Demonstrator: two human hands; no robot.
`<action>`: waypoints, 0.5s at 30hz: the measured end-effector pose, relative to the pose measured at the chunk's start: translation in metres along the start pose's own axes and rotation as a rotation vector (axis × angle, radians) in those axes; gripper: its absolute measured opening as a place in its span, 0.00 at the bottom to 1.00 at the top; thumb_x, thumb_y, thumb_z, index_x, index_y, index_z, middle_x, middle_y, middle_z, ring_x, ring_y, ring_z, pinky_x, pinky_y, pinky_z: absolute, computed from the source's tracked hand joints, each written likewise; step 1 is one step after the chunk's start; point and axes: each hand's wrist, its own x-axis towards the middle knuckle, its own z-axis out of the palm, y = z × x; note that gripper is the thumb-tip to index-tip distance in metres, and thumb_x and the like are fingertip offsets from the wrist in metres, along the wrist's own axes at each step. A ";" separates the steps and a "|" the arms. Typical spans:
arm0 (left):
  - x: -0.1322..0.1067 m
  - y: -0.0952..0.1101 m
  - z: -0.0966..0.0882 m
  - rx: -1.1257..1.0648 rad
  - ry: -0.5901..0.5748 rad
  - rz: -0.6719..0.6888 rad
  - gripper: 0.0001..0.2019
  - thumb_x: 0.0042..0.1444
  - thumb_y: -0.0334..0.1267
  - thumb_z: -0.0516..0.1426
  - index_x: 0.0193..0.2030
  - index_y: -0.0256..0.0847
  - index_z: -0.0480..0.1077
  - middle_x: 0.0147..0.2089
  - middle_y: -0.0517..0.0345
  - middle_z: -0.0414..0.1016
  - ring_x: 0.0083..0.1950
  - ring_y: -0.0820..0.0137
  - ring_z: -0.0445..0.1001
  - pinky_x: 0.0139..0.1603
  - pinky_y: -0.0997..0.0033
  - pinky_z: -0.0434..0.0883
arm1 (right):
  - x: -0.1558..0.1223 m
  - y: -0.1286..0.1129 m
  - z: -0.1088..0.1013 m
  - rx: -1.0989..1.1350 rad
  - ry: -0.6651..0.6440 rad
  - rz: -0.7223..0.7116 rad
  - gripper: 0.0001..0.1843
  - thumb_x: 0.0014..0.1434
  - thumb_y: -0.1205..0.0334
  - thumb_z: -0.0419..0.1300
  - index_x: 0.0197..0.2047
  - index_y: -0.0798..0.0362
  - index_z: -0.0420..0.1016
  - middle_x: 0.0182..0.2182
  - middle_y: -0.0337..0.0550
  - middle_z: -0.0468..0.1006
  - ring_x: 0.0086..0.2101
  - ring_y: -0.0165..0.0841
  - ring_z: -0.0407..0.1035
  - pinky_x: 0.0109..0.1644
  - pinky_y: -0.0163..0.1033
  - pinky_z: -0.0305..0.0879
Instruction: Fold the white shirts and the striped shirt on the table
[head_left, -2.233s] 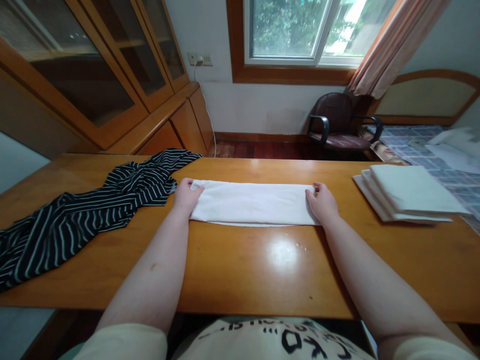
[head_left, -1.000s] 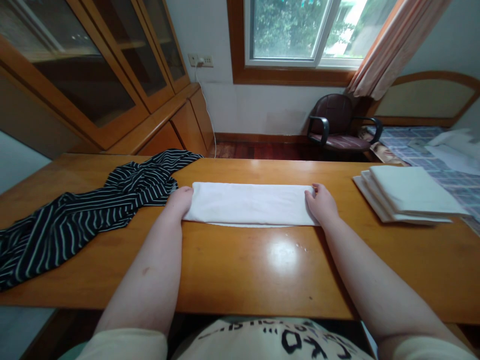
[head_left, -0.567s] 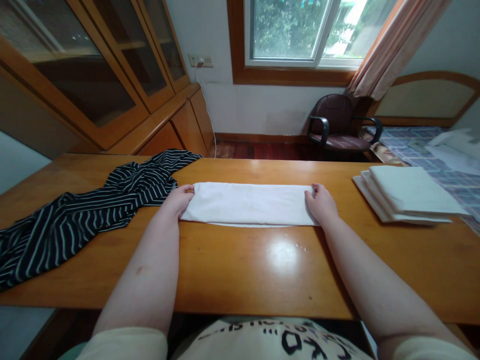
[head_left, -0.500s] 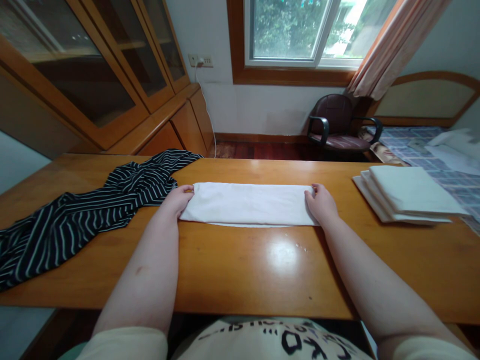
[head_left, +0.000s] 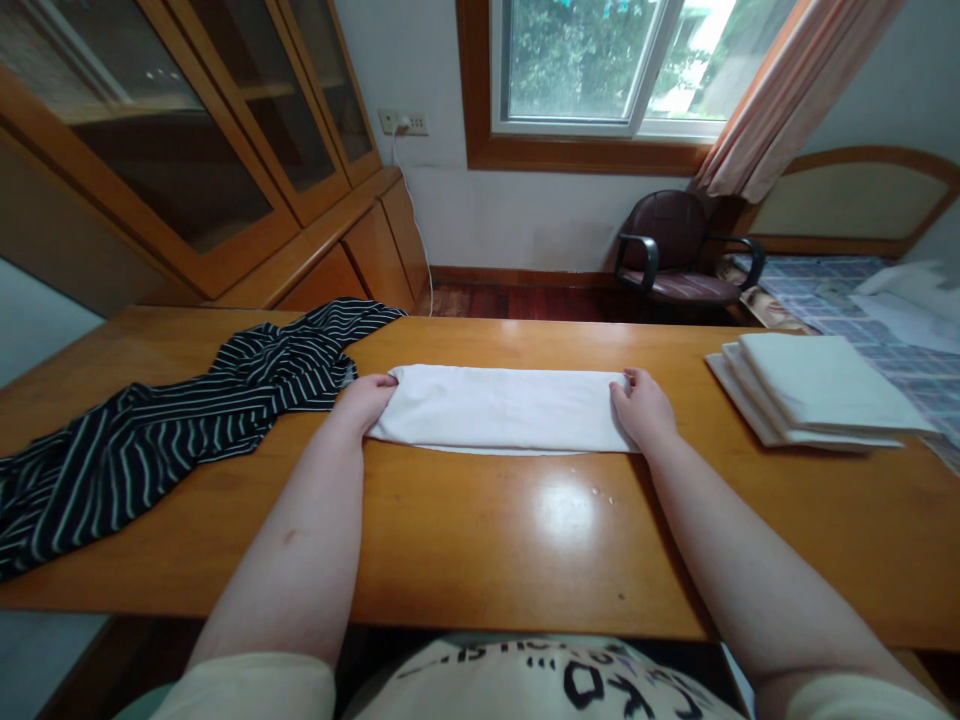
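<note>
A white cloth [head_left: 502, 408], folded into a long strip, lies across the middle of the wooden table [head_left: 480, 540]. My left hand [head_left: 362, 400] grips its left end, with the fingers curled under the cloth's edge. At the right end, my right hand [head_left: 643, 408] holds the cloth with its fingers closed on the corner. Both forearms reach forward over the table.
A black-and-white striped garment [head_left: 165, 420] sprawls over the table's left side. A stack of folded white cloths [head_left: 814, 385] sits at the right. Behind the table are wooden cabinets [head_left: 225, 150], a dark armchair [head_left: 675, 250] under the window, and a bed [head_left: 870, 300].
My left hand has shifted on the cloth's left end, sliding off the top and curling under the edge, which now lifts slightly. My right hand and the cloth's right end have stayed put.
</note>
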 end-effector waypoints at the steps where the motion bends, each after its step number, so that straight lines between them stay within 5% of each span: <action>1: 0.000 0.001 0.000 0.017 0.011 -0.001 0.17 0.37 0.42 0.61 0.36 0.40 0.78 0.37 0.53 0.81 0.40 0.61 0.77 0.39 0.72 0.70 | 0.000 0.000 0.000 -0.001 0.000 0.000 0.25 0.60 0.54 0.52 0.57 0.59 0.66 0.51 0.57 0.74 0.49 0.45 0.68 0.52 0.46 0.62; 8: 0.002 0.002 -0.002 0.115 0.076 0.007 0.14 0.44 0.44 0.59 0.35 0.40 0.78 0.37 0.51 0.80 0.40 0.60 0.76 0.39 0.69 0.70 | 0.001 0.001 0.000 -0.006 -0.004 -0.001 0.24 0.61 0.55 0.51 0.57 0.59 0.66 0.51 0.57 0.74 0.49 0.44 0.68 0.52 0.45 0.62; 12: 0.003 0.005 -0.003 0.070 0.086 -0.015 0.20 0.55 0.51 0.51 0.35 0.38 0.77 0.35 0.48 0.80 0.38 0.60 0.76 0.39 0.66 0.70 | 0.000 -0.001 -0.001 -0.007 -0.001 0.006 0.23 0.61 0.57 0.51 0.56 0.59 0.66 0.50 0.56 0.74 0.49 0.44 0.68 0.52 0.45 0.62; 15: -0.001 0.009 -0.002 0.074 0.090 0.006 0.21 0.54 0.54 0.52 0.36 0.39 0.76 0.40 0.49 0.79 0.42 0.58 0.76 0.42 0.65 0.70 | -0.001 -0.003 -0.002 -0.016 0.000 0.019 0.22 0.62 0.58 0.50 0.56 0.58 0.67 0.49 0.56 0.75 0.48 0.43 0.69 0.51 0.44 0.62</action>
